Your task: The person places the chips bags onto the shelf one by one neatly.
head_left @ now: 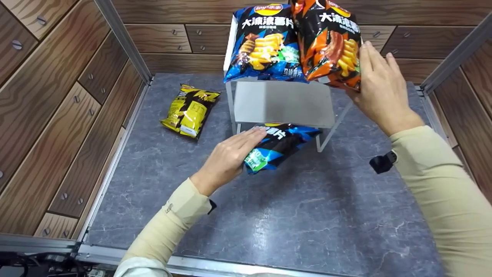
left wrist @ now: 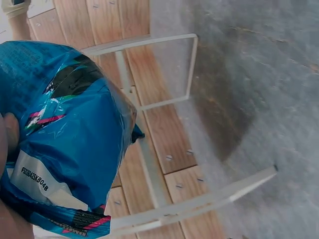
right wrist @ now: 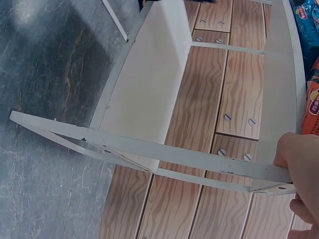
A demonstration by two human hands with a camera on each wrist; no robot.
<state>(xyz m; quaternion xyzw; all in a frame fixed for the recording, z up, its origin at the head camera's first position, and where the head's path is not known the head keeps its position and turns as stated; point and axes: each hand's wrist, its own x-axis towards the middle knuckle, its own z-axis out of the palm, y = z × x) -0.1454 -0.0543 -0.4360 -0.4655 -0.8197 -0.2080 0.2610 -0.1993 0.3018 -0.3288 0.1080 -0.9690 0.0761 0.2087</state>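
Note:
My left hand point(head_left: 230, 156) grips a blue-and-black chip bag point(head_left: 290, 144) in front of the rack's lower shelf. Close up in the left wrist view, that bag point(left wrist: 79, 142) shows its blue back and a white printed strip. At the upper right, my right hand point(head_left: 384, 86) holds the corner of the white two-tier rack point(head_left: 284, 102), its fingers along the side of an orange-and-black chip bag point(head_left: 330, 46). The thumb lies at the rack's corner in the right wrist view. Another blue chip bag point(head_left: 267, 46) lies beside the orange one on the top shelf.
A yellow-and-black chip bag point(head_left: 191, 111) lies on the grey marbled surface point(head_left: 292, 223) left of the rack. Wood-patterned walls point(head_left: 65, 115) with metal framing enclose the left, back and right. A metal rail point(head_left: 192, 265) runs along the front edge.

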